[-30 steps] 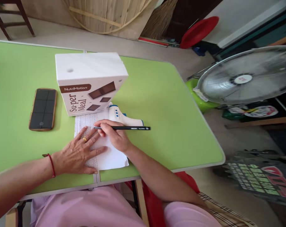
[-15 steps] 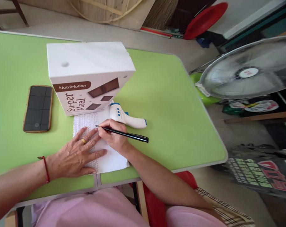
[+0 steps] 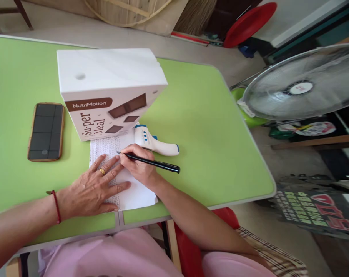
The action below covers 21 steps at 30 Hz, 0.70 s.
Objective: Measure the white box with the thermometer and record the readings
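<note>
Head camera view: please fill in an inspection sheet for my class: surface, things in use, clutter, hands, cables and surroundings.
Surface: flat green tabletop with pale edging.
Things in use: slim black pen; white paper with small markings on its left part.
Clutter: tall white cardboard box printed "NutriMotion" at the paper's far end; white-and-blue gun-shaped plastic device by the paper's right edge; dark-screened rectangular phone in brown case, left of the box.
Hands: left hand lies spread on the paper; right hand grips the pen, its tip at the paper.
Cables: nothing seen.
Surroundings: large round fan with grey grille, right of the tabletop; red disc-shaped object farther back.
</note>
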Motion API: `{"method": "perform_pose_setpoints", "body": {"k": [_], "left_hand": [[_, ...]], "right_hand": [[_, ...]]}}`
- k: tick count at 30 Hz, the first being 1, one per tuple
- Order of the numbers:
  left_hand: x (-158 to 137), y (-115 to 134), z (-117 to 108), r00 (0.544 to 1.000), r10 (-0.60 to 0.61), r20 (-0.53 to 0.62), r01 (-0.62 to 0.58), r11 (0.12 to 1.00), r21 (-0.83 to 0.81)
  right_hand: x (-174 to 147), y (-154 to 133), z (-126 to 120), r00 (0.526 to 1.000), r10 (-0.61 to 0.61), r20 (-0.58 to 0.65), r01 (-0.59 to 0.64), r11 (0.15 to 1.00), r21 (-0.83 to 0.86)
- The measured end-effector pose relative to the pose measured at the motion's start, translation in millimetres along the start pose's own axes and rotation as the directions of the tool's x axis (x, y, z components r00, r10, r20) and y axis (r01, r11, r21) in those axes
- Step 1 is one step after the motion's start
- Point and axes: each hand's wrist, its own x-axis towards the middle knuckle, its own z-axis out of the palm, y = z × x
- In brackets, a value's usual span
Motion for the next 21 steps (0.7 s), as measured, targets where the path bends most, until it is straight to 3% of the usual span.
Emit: {"method": "perform_pose_setpoints", "body": {"k": [21], "left_hand": [[-0.7,-2.7,2.5,1.0,0.022,-0.018,-0.021,1.0,0.013]], "right_hand": [[0.4,2.2,2.2,0.999,0.0,-0.04,0.0,1.0,-0.008]]}}
